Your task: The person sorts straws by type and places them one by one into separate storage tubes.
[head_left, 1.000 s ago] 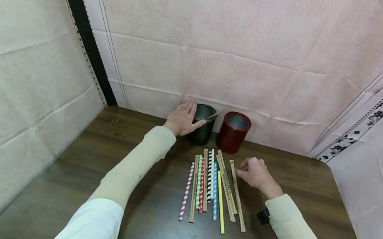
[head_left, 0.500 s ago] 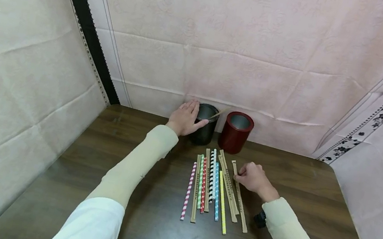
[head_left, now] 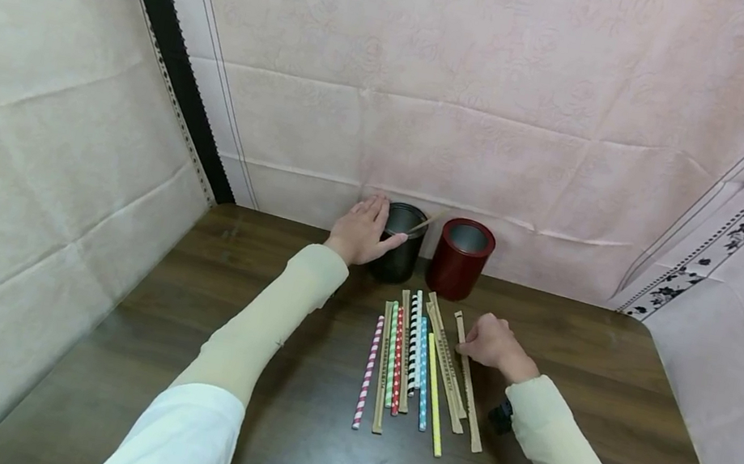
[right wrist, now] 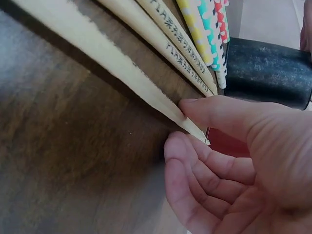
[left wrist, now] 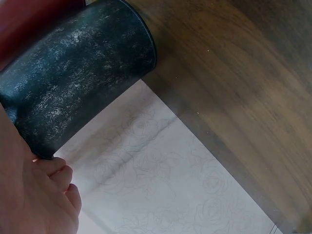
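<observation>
My left hand holds the black cup at its rim, the thumb lying across the opening. In the left wrist view, curled fingertips sit right at the cup's edge. One thin straw leans out of that cup. My right hand pinches the rightmost paper-wrapped straw near its far end. The right wrist view has thumb and forefinger on either side of this wrapped straw, whose other end lies toward the table's front.
Left of the pinched one lie several straws: pink-striped, yellow, blue, red, green, black-striped and paper-wrapped. A red cup stands right of the black one. Pale cloth hangs behind and at both sides of the wooden table.
My right hand has come slightly left and down against the rightmost wrapped straw and pinches it. The left hand keeps its hold on the black cup; the head view has shifted a little.
</observation>
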{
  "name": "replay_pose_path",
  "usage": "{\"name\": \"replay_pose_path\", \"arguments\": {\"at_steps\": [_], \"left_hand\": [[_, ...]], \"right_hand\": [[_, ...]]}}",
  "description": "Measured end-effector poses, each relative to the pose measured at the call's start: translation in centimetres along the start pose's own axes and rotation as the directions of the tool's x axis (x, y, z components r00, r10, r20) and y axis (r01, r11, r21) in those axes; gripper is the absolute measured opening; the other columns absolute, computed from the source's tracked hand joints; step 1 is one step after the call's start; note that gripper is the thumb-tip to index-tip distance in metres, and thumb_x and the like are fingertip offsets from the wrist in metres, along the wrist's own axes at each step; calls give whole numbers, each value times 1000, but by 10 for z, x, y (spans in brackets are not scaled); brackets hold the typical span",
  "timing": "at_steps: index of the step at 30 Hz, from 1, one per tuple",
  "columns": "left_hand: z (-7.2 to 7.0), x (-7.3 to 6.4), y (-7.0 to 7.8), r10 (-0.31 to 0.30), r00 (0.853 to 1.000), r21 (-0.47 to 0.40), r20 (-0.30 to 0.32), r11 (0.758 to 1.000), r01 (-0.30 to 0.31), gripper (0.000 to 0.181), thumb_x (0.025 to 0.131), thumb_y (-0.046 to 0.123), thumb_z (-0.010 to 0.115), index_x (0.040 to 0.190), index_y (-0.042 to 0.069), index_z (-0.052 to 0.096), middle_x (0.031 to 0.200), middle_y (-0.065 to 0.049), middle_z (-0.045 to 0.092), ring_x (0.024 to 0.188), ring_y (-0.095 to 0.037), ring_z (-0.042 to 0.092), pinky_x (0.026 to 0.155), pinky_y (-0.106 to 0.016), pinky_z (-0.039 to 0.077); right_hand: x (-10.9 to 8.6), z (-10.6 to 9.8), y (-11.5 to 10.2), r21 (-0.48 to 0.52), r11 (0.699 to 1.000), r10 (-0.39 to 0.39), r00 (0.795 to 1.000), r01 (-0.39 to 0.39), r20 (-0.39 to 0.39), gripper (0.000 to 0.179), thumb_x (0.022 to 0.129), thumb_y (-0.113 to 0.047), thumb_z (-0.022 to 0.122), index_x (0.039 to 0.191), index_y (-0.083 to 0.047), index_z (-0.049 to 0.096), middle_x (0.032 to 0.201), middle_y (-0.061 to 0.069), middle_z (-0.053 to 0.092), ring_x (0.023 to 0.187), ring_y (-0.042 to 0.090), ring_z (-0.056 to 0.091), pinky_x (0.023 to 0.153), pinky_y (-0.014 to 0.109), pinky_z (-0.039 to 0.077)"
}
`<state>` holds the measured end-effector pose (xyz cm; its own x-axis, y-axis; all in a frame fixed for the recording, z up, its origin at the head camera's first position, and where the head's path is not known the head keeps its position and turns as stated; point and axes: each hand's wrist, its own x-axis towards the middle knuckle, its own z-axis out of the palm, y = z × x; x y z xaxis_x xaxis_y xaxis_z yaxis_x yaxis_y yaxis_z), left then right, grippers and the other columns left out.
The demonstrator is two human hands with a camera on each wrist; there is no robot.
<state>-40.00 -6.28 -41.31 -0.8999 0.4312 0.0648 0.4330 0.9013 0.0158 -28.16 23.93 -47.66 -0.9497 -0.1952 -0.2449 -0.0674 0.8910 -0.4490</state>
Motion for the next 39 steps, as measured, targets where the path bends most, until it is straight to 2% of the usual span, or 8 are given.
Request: {"name": "replay_pose_path", "arguments": {"at_steps": [4, 8, 20, 39], "left_hand": [[0, 1, 1, 1, 1000, 1, 2, 1000, -1, 93, 109, 69, 22, 169, 0, 10, 178, -18, 11, 167, -29, 13, 137, -39, 13], [-1, 2, 0, 5, 1000, 4, 6, 1000, -5, 93, 108, 70, 21, 169, -1, 10, 178, -18, 11, 167, -29, 13, 137, -39, 13], [1, 1, -1, 5, 1000, -1, 9, 1000, -5, 93, 108, 69, 22, 169, 0, 9, 178, -18, 11, 167, -29, 13, 137, -40, 13], [3, 3, -1, 3, 1000, 8, 6, 1000, -3, 93, 109, 69, 21, 169, 0, 10, 178, -18, 12, 167, -29, 14, 137, -39, 13]], "right_hand": [[1, -3, 0, -1, 998, 59, 998, -59, 28, 38, 98, -22, 75, 62, -10, 73, 61, 3, 68, 58, 15, 59, 60, 28, 47], [2, -3, 0, 28, 995, 93, 995, -95, 40, 30, 97, -23, 76, 71, -8, 77, 66, 6, 72, 63, 18, 65, 60, 28, 51], [4, 0, 3, 54, 996, 62, 997, -65, 48, 36, 99, -21, 73, 65, -8, 77, 62, 4, 71, 60, 17, 65, 60, 27, 50], [5, 0, 4, 72, 996, 47, 998, -50, 46, 34, 99, -16, 73, 67, -7, 78, 61, 4, 69, 57, 15, 61, 58, 26, 48]]}}
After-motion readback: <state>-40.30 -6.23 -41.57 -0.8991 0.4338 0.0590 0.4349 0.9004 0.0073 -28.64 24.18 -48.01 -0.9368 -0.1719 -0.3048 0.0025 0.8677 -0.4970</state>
